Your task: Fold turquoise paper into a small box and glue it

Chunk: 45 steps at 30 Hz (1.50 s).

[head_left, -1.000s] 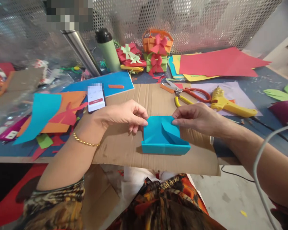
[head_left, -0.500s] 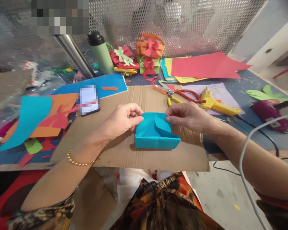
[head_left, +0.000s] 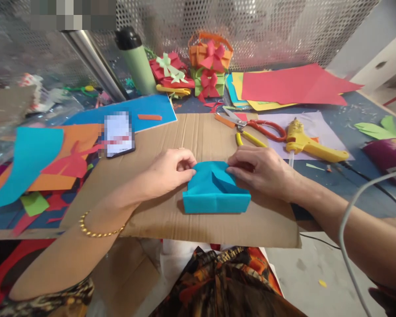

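A blue folded paper box rests on the cardboard sheet in front of me. Its near wall stands upright, while the far part is still a loose flap with a raised fold at the right. My left hand pinches the far left corner between thumb and fingers. At the far right corner my right hand pinches the paper the same way. Just beyond the right hand lie red-handled scissors and a yellow-handled tool, partly hidden.
A yellow glue gun lies at the right, its cord running off the table. To the left are a phone and coloured paper scraps. Behind stand a green bottle, paper baskets and red paper sheets.
The far flap of the blue paper leans lower and nearer the front wall, both hands still pinching its corners. The whole view has shifted slightly.
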Available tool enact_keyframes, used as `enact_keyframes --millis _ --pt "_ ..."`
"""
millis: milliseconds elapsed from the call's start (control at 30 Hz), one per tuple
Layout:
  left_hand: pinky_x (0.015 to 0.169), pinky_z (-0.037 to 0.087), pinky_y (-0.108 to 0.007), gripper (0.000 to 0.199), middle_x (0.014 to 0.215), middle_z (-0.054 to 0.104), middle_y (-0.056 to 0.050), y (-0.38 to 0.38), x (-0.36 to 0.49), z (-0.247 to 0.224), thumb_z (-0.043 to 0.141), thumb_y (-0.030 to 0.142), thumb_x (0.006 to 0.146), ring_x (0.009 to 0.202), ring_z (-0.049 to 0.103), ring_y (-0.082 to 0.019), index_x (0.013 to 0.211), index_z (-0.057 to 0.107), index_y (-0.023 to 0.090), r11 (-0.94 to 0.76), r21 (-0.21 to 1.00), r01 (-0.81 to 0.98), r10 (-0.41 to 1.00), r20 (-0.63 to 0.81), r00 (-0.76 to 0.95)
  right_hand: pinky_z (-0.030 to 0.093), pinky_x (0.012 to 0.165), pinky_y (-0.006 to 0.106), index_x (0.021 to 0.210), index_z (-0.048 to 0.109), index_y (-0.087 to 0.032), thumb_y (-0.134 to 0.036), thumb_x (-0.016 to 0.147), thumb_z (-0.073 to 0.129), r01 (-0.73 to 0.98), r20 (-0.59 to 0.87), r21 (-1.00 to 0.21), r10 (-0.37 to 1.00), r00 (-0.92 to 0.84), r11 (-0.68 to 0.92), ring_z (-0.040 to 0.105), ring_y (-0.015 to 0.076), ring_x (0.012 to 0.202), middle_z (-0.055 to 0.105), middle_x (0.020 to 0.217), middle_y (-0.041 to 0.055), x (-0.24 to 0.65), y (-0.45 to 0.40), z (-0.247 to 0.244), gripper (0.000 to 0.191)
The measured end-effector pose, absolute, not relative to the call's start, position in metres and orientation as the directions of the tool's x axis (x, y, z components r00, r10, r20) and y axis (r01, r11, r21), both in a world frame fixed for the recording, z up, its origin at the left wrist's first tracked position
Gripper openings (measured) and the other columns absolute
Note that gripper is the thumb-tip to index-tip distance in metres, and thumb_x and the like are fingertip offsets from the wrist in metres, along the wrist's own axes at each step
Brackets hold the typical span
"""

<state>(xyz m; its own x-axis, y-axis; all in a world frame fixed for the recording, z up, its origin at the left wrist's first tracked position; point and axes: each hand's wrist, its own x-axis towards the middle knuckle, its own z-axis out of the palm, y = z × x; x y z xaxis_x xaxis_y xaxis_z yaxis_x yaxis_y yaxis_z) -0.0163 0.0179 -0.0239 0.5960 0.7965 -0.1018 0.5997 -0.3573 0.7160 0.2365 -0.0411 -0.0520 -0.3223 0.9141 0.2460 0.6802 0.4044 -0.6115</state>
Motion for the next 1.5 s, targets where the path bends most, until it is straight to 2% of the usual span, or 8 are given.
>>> enact_keyframes --millis 133,300,467,700,1000,1233,1400,1500 --pt "0.058 0.041 -0.024 0.007 0.074 0.064 0.002 0.015 -0.019 -0.027 0.063 0.012 0.079 0.063 0.056 -0.011 0.078 0.066 0.018 -0.487 0.613 0.623 0.771 -0.033 0.636 0.041 0.067 0.031 0.091 0.073 -0.018 -0.028 0.097 0.06 0.72 0.258 -0.525 0.891 -0.374 0.455 0.059 0.0171 0.075 0.067 0.085 0.0068 0.236 -0.043 -0.055 0.017" --pt "0.063 0.043 -0.026 0.006 0.079 0.063 0.002 0.013 -0.021 -0.026 0.063 0.019 0.089 0.067 0.056 -0.012 0.088 0.069 0.019 -0.531 0.596 0.602 0.753 0.005 0.658 0.041 0.066 0.03 0.092 0.072 -0.019 -0.03 0.097 0.063 0.724 0.225 -0.54 0.902 -0.368 0.43 0.059 0.0163 0.074 0.067 0.084 0.0049 0.237 -0.041 -0.052 0.015" --pt "0.067 0.042 -0.027 0.011 0.082 0.062 0.002 0.009 -0.02 -0.027 0.062 0.014 0.091 0.072 0.057 -0.013 0.093 0.071 0.02 -0.576 0.548 0.607 0.748 0.051 0.662 0.041 0.064 0.029 0.089 0.07 -0.021 -0.028 0.095 0.065 0.734 0.201 -0.55 0.916 -0.348 0.4 0.058 0.0152 0.07 0.065 0.08 0.003 0.235 -0.041 -0.048 0.01" --pt "0.064 0.04 -0.026 0.011 0.078 0.059 0.002 0.008 -0.021 -0.027 0.064 0.011 0.09 0.07 0.055 -0.012 0.082 0.065 0.019 -0.591 0.523 0.614 0.745 0.06 0.665 0.042 0.061 0.027 0.088 0.067 -0.022 -0.029 0.096 0.063 0.734 0.207 -0.551 0.917 -0.34 0.397 0.058 0.0149 0.068 0.065 0.078 0.0023 0.234 -0.043 -0.049 0.011" --pt "0.063 0.04 -0.026 0.013 0.078 0.061 0.001 0.007 -0.019 -0.025 0.06 0.009 0.088 0.067 0.053 -0.012 0.081 0.065 0.019 -0.615 0.523 0.59 0.725 0.081 0.684 0.042 0.062 0.029 0.093 0.068 -0.023 -0.024 0.096 0.061 0.742 0.215 -0.527 0.91 -0.355 0.414 0.058 0.016 0.068 0.066 0.084 0.0034 0.236 -0.043 -0.05 0.008" --pt "0.069 0.044 -0.026 0.017 0.083 0.061 0.001 0.005 -0.02 -0.025 0.055 0.01 0.091 0.072 0.055 -0.013 0.082 0.063 0.021 -0.667 0.49 0.561 0.684 0.104 0.722 0.045 0.065 0.03 0.092 0.07 -0.023 -0.022 0.101 0.055 0.698 0.255 -0.535 0.879 -0.404 0.476 0.063 0.0172 0.076 0.069 0.089 0.0058 0.234 -0.046 -0.049 0.017" --pt "0.062 0.041 -0.026 0.023 0.086 0.059 -0.001 0.002 -0.022 -0.028 0.048 0.009 0.096 0.07 0.054 -0.013 0.079 0.059 0.019 -0.722 0.423 0.547 0.641 0.112 0.76 0.04 0.059 0.029 0.09 0.071 -0.023 -0.023 0.103 0.052 0.724 0.269 -0.487 0.872 -0.409 0.489 0.057 0.0157 0.071 0.065 0.087 0.0062 0.233 -0.049 -0.048 0.023" --pt "0.063 0.043 -0.027 0.025 0.088 0.059 -0.002 -0.001 -0.023 -0.027 0.046 0.011 0.099 0.072 0.056 -0.013 0.09 0.066 0.02 -0.728 0.423 0.539 0.629 0.099 0.771 0.037 0.057 0.03 0.091 0.072 -0.023 -0.028 0.1 0.058 0.737 0.242 -0.472 0.875 -0.419 0.483 0.053 0.0149 0.067 0.063 0.087 0.0061 0.233 -0.053 -0.047 0.018"
